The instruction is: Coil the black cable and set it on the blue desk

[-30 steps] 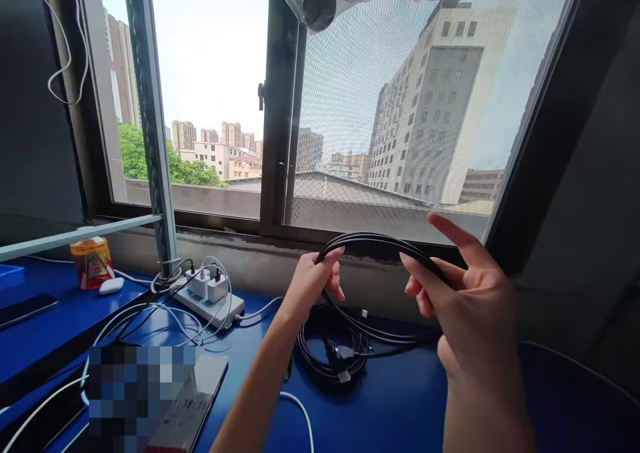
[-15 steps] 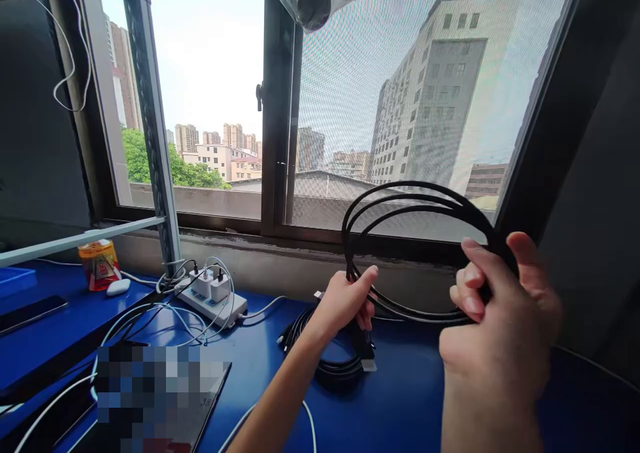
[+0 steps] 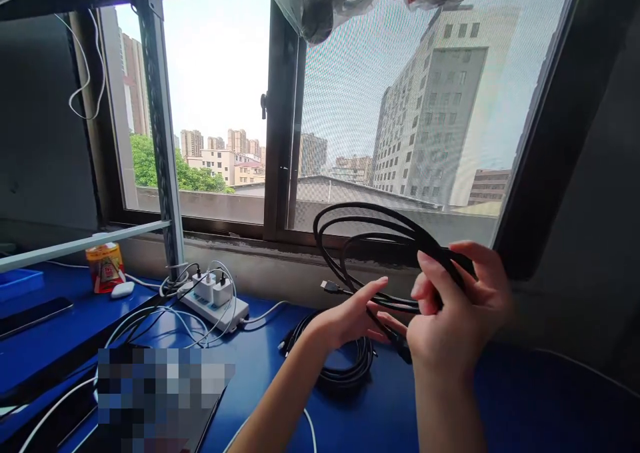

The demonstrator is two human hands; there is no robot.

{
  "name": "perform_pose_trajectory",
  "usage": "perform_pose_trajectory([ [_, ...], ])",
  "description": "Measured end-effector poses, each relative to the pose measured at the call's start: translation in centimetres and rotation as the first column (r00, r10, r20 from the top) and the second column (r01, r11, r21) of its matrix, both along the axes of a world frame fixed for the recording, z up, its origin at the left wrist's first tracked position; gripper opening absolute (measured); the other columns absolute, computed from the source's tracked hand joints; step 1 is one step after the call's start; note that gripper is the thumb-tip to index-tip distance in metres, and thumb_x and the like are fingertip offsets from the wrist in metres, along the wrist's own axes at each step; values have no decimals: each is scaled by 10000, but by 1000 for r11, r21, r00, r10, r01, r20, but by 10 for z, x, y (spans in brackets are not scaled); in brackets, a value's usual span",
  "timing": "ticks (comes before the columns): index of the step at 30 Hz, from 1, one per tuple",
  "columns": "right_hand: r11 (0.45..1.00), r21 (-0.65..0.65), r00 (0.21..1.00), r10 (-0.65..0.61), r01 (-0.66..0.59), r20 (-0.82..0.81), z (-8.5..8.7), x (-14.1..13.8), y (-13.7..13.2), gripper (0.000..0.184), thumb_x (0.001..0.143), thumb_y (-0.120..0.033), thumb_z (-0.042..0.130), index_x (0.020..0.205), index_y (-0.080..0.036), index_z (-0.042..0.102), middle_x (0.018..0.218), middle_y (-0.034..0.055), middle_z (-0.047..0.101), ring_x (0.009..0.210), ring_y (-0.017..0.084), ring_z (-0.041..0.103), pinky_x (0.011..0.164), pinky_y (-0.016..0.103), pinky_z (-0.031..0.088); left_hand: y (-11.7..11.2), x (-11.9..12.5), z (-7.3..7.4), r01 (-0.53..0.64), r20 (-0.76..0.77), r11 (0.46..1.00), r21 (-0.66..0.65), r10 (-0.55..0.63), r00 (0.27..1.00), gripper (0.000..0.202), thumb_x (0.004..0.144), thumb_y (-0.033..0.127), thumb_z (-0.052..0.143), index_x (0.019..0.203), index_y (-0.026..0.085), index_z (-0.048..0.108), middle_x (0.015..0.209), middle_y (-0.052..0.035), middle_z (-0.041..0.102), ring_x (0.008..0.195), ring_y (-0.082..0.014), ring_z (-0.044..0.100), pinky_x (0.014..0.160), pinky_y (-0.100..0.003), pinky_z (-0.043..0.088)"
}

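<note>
A black cable (image 3: 373, 208) hangs in loose loops in the air above the blue table. My right hand (image 3: 460, 300) is closed around the gathered right side of the loops. Beside it, my left hand (image 3: 353, 316) has its thumb and fingers stretched apart at the lower left of the loops; whether it touches them I cannot tell. One plug (image 3: 331, 286) with a metal tip sticks out to the left above my left wrist. A darker cable end (image 3: 401, 348) dangles between my hands. Another coiled black cable (image 3: 345, 376) lies on the table below, partly behind my left forearm.
A white power strip (image 3: 220, 310) with adapters and tangled wires stands left of the coil. Further left are an orange-red packet (image 3: 105, 266), a phone (image 3: 37, 316) and a blue tray (image 3: 20, 283). A metal shelf post (image 3: 163, 126) rises before the window; a plastic bag (image 3: 345, 0) hangs above.
My right hand has moved left with the cable loops, which sit lower and closer together. My left hand's fingers have spread from the cable, and the metal-tipped plug now shows beside them.
</note>
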State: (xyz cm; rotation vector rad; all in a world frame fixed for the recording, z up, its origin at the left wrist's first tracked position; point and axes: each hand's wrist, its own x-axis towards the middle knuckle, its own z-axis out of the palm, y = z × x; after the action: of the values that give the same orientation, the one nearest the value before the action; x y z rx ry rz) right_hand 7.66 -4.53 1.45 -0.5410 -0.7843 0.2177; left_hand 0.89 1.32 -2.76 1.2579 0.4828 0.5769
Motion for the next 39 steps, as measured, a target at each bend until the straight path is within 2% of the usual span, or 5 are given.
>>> perform_pose_trajectory([
  [5,993,81,960,99,-81,-261,5,7,8,288,480,-204,650,690,-207,454,328,-143,313,305,23,233,370,183,139,-2,5,3,-238,98,971,-3,238,966,428,925,353,350,780,204,723,616,-10,676,590,-75,603,590,-155,440],
  [10,904,-114,818,313,-413,-483,2,26,22,356,385,-203,625,692,-210,445,329,-150,279,328,19,181,366,163,122,-2,3,9,-720,218,680,142,688,693,223,769,34,525,745,209,661,622,34,654,663,-95,602,682,-181,444],
  [19,884,-330,938,269,-330,-219,-7,34,27,450,474,-365,636,879,-180,570,498,-109,483,323,16,277,376,182,256,-5,-16,19,-664,409,683,304,536,739,469,847,517,447,1096,122,497,374,116,390,476,-200,642,574,-284,493],
  [26,951,-304,984,10,46,179,-15,32,35,645,483,-369,751,1081,-186,596,787,-8,616,430,35,398,377,190,347,6,-37,26,-731,288,575,366,677,677,286,806,355,497,994,139,501,347,141,315,350,-169,563,376,-222,437],
  [39,983,-94,917,-111,158,383,-23,29,42,489,654,-417,746,1092,-208,685,803,13,630,442,50,400,430,222,413,12,-56,26,-572,198,723,388,541,818,407,819,422,522,1096,125,496,355,140,346,374,-165,576,402,-228,451],
])
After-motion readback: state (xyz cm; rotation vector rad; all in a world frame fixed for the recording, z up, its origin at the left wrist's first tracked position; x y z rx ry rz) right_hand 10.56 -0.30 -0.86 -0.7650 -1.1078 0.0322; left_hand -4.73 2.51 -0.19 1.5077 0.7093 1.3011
